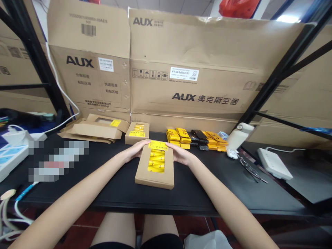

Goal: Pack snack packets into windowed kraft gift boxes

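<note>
left grip (135,150): bare | right grip (182,154): bare | forearms (95,183): bare | lower garment (162,242): black, short, hems across thighs (114,228)

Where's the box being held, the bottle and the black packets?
Held box (156,161): head view, on its window.
Bottle (236,139): head view, middle of its body.
Black packets (199,136): head view, top of the pile.

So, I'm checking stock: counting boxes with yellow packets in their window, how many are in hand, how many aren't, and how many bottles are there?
Held box: 1
Unheld box: 1
Bottle: 1
Total: 3
</note>
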A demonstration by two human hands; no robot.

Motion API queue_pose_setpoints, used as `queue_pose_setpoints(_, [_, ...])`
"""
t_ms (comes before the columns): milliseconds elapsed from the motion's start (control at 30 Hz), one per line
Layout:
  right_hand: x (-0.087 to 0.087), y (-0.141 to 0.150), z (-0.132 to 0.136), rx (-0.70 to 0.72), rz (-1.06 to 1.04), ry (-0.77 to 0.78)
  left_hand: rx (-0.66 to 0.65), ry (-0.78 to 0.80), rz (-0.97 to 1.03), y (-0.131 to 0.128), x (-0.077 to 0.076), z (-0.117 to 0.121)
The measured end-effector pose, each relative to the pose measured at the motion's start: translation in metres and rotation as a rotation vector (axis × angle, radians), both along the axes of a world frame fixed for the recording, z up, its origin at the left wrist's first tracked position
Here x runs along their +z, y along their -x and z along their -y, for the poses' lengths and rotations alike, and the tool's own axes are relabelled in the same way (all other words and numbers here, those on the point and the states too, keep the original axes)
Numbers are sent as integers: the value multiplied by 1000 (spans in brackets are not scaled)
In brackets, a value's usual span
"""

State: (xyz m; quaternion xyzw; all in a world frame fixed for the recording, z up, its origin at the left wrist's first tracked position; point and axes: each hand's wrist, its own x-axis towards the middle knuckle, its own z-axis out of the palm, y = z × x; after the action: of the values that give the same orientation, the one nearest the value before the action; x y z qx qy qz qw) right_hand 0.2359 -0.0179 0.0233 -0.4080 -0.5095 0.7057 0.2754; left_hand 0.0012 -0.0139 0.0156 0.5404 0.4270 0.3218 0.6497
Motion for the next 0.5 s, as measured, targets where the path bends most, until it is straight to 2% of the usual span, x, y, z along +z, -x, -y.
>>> queue_pose_setpoints(233, [-2, 0, -1, -40, -6, -6, -34, -38, -8, 3, -3, -2])
queue_pose_setpoints(500, [-4, 2, -2, -98, -13, -40, -26, -43, -28, 1, 0, 0])
